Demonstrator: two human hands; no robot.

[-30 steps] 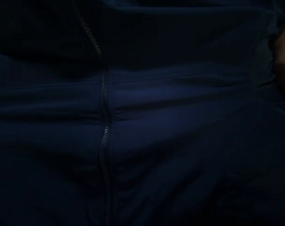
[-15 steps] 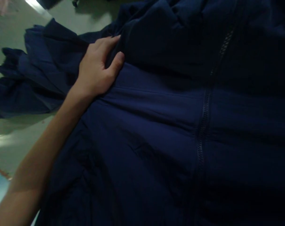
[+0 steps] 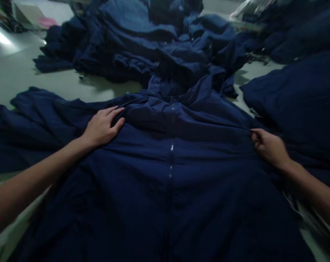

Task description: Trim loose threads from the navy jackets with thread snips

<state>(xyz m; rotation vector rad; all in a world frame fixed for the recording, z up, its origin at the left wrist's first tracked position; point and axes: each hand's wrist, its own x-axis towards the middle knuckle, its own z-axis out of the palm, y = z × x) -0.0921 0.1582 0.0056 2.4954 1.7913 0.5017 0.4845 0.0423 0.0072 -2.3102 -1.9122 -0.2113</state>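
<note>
Navy jacket (image 3: 134,182), lower zipper (image 3: 168,207) murky, cropped

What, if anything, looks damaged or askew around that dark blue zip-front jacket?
Nothing looks damaged or spilled, though the picture is dim. The dark blue fabric jacket is creased toward the pinching right hand; the dark blue cloth heap beyond the jacket lies jumbled, untidy rather than odd.
</note>
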